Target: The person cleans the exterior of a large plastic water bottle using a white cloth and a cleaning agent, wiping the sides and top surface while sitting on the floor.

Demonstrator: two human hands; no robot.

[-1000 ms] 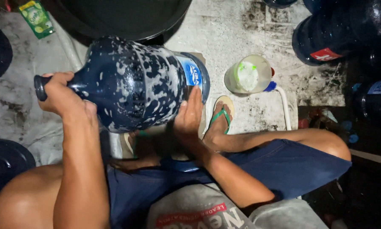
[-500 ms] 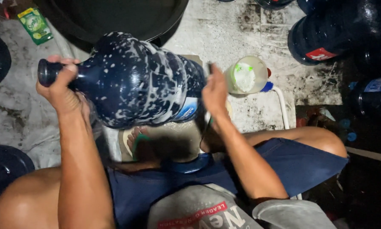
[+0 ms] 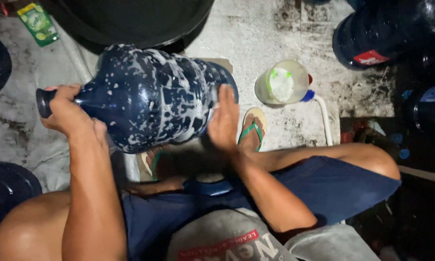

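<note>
The person sits low on the wet concrete floor [image 3: 275, 29], knees spread, with a big dark blue water jug [image 3: 149, 96] held on its side just above the lap. The jug is flecked all over with white suds, neck pointing to the person's left and base to the right. The left hand [image 3: 65, 113] is closed tight round the jug's neck, just behind the dark cap. The right hand [image 3: 223, 121] lies open and flat, fingers together and pointing away from the body, pressed against the base end of the jug; it looks a little blurred, so I cannot say how firmly it bears on the plastic. Below the jug a foot in a green-strapped flip-flop [image 3: 251, 129] rests on the floor, with blue shorts [image 3: 324, 186] covering the thighs. Just past the right hand stands a small pale plastic tub [image 3: 282, 82] with white foam and a green smear inside, and a white hose [image 3: 326, 121] runs down beside it. A large black basin [image 3: 130, 19] sits on the floor beyond the jug. More dark blue jugs [image 3: 386, 29] crowd the far right corner, and a green sachet [image 3: 38, 21] lies at the upper left.
</note>
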